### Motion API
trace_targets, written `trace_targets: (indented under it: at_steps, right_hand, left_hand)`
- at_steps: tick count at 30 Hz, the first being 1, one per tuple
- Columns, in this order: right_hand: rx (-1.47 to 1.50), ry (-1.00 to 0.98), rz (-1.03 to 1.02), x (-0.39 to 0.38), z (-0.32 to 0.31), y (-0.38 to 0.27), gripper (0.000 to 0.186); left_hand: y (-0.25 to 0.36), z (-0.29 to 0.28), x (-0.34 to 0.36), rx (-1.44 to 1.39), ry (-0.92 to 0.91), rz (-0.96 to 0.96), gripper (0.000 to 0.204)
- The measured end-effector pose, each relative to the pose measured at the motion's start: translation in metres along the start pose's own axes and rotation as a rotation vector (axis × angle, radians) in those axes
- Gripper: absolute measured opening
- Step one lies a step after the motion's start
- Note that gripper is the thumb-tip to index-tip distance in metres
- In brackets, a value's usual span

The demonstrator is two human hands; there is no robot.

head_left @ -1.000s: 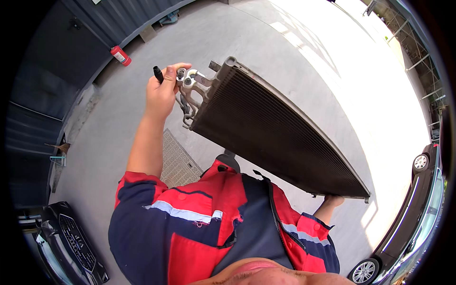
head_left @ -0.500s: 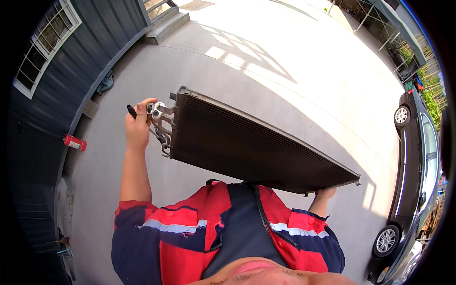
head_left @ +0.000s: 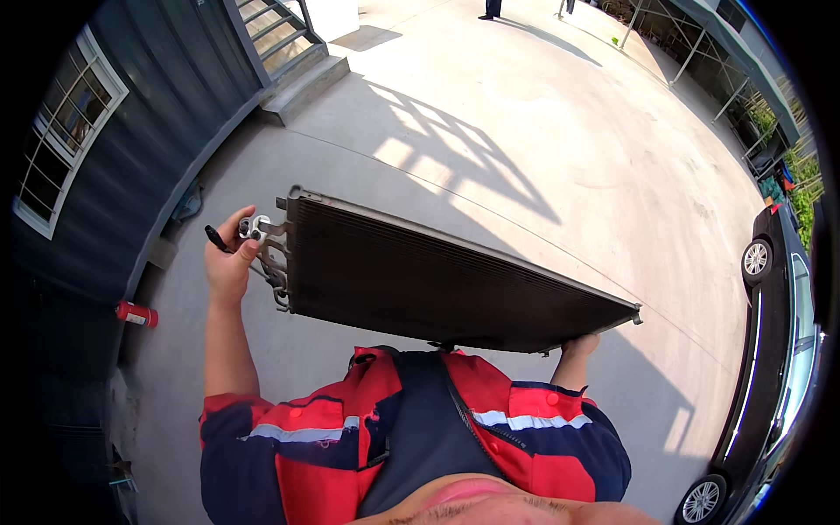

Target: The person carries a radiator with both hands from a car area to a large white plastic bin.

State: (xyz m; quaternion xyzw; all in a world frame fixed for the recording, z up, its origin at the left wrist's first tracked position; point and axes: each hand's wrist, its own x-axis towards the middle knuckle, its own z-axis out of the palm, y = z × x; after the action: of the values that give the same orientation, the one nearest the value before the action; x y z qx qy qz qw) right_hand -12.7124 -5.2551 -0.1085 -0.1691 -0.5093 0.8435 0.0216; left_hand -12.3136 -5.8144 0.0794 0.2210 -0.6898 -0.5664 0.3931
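A wide, dark-finned car air-conditioning condenser (head_left: 437, 280) is held up in front of me, its left end higher than its right. My left hand (head_left: 229, 262) is closed around the silver pipe fittings (head_left: 254, 229) at the left end. A black stick-like object (head_left: 216, 238) pokes out between its fingers; its other end is hard to make out. At the lower right corner my right hand (head_left: 579, 345) grips the condenser from beneath, with its fingers mostly hidden behind the panel.
Pale concrete lies around me. On the left is a dark metal-clad wall with a red fire extinguisher (head_left: 136, 315) at its foot. Steps (head_left: 302, 87) stand at the far left. A black car (head_left: 744, 385) is parked on the right; a person's legs (head_left: 492, 9) show far ahead.
The condenser and both hands have shifted slightly left in view and my left hand sits lower. More ground shows ahead, with a person's legs coming into view at the top.
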Motion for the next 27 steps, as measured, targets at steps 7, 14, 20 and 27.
trace_targets:
  at_steps: [7,14,20,27]
  right_hand:
    - [-0.047,-0.083,0.015,0.066,0.110,0.072,0.042]
    - [-0.010,-0.003,-0.001,0.128,0.193,0.129,0.040]
    - [0.081,0.057,-0.049,0.190,0.290,0.142,0.041]
    - [0.092,0.104,-0.056,0.294,0.401,0.178,0.040]
  left_hand:
    - [-0.061,-0.031,0.064,0.004,0.066,0.031,0.074]
    - [-0.160,0.002,0.203,-0.002,0.071,-0.054,0.050]
    - [-0.199,0.066,0.375,-0.116,0.039,-0.028,0.045]
    - [-0.253,0.117,0.554,-0.200,-0.130,0.101,0.049]
